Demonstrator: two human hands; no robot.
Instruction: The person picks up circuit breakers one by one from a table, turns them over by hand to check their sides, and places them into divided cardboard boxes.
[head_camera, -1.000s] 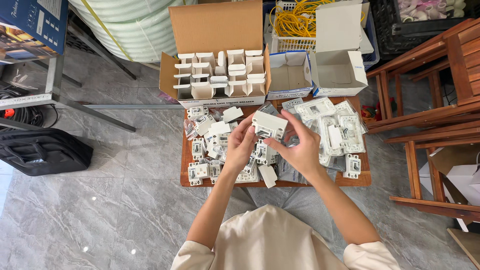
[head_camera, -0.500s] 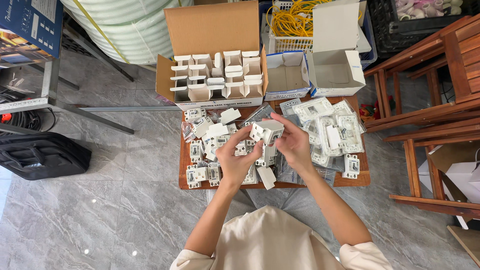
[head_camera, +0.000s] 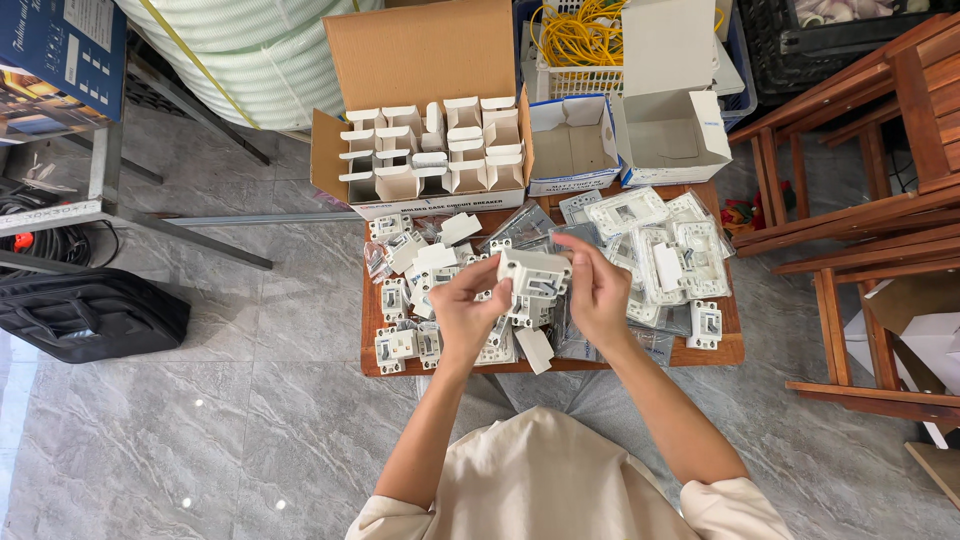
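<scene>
Above a small wooden table (head_camera: 725, 348), my left hand (head_camera: 468, 308) and my right hand (head_camera: 596, 290) grip the two ends of one small white carton (head_camera: 533, 273). A white switch part shows at the carton's open side. Below my hands the tabletop is strewn with several loose white switch units (head_camera: 398, 347) on the left. Bagged white cover plates (head_camera: 660, 250) lie on the right.
A brown cardboard box (head_camera: 430, 50) holding several small white cartons stands open at the table's far edge, beside two open white boxes (head_camera: 672, 140). A black bag (head_camera: 90, 315) lies on the grey floor at left. Wooden furniture (head_camera: 880, 230) crowds the right.
Both hands have shifted a little left and lower with the carton, which has turned between my fingers.
</scene>
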